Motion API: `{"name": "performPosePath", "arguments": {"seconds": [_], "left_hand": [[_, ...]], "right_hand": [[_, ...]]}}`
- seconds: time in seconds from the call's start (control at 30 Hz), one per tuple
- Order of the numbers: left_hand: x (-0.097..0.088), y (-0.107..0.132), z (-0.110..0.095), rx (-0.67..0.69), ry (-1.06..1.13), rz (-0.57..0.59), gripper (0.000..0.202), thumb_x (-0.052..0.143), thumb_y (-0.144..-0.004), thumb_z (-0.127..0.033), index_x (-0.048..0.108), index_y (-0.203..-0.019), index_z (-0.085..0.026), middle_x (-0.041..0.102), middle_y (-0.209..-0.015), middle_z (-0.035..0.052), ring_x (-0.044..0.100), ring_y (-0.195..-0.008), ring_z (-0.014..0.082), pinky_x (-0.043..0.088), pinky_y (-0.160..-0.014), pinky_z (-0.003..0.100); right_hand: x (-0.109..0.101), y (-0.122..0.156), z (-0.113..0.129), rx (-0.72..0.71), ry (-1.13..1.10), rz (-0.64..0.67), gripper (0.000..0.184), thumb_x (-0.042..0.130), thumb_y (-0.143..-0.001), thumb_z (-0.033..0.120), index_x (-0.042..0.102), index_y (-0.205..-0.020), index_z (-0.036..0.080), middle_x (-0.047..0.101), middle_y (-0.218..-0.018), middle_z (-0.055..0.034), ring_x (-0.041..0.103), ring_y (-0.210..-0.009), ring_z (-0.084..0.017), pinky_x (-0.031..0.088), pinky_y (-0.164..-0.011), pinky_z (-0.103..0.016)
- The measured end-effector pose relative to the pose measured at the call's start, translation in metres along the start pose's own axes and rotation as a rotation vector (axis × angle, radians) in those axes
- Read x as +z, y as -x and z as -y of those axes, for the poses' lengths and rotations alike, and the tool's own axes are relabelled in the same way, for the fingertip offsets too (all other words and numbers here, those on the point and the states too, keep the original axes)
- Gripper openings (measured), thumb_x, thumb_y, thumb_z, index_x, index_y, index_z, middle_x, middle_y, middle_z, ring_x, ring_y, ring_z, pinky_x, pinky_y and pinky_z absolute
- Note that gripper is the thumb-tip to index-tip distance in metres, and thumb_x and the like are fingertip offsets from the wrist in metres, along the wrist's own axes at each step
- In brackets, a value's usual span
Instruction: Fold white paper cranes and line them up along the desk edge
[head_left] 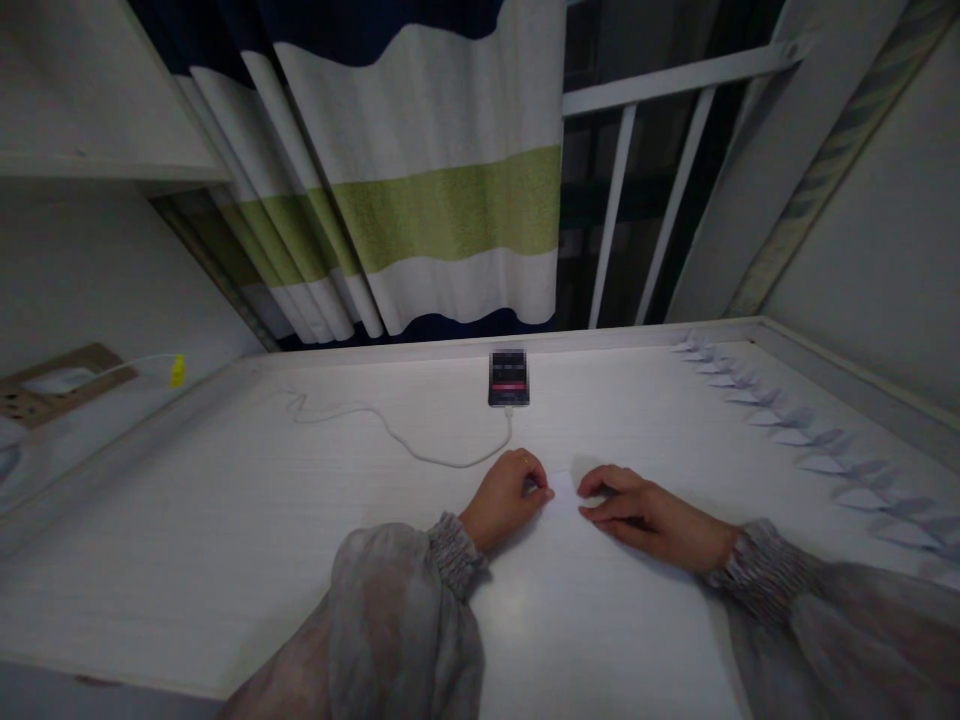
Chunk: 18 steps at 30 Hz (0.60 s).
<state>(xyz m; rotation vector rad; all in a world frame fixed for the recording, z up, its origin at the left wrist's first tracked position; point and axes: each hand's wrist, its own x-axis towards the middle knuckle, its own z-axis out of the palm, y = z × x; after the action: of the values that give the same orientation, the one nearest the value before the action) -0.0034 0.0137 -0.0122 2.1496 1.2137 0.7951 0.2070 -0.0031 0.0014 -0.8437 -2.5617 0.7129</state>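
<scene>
A small white piece of paper (pixel 564 490) lies flat on the white table (pixel 225 520), hard to tell from the surface. My left hand (pixel 506 498) rests at its left edge with the fingers curled and pinched onto it. My right hand (pixel 645 518) lies at its right edge, fingers held together and pressing down on the paper. Both wrists wear loose grey gathered sleeves.
A phone (pixel 508 377) lies at the table's far edge, with a white cable (pixel 375 420) running left to a wall socket (pixel 45 390). A row of several folded white paper shapes (pixel 795 425) runs along the right side. A striped curtain (pixel 450 200) and window bars hang behind.
</scene>
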Motion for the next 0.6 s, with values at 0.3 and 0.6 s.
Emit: {"name": "performPosePath", "arguments": {"seconds": [0.3,0.6], "left_hand": [[0.0,-0.001,-0.001,-0.008,0.011,-0.004,0.007,0.06,-0.063,-0.013,0.053,-0.066,-0.015,0.054,-0.073,0.002,0.048,-0.074,0.0139,0.037,-0.071,0.027],[0.0,-0.001,0.0,-0.014,0.005,-0.001,0.008,0.06,-0.063,-0.015,0.053,-0.066,-0.015,0.054,-0.073,0.0014,0.048,-0.074,0.0137,0.038,-0.072,0.028]], "right_hand": [[0.003,-0.001,-0.005,0.033,-0.081,-0.071,0.025,0.042,-0.081,0.02,0.056,-0.102,0.017,0.052,-0.101,-0.0089,0.049,-0.095,-0.016,0.041,-0.083,-0.032],[0.004,-0.001,0.006,-0.054,0.204,-0.021,0.031,0.043,-0.081,0.021,0.054,-0.11,0.02,0.048,-0.103,-0.0106,0.044,-0.098,-0.02,0.039,-0.085,-0.039]]}}
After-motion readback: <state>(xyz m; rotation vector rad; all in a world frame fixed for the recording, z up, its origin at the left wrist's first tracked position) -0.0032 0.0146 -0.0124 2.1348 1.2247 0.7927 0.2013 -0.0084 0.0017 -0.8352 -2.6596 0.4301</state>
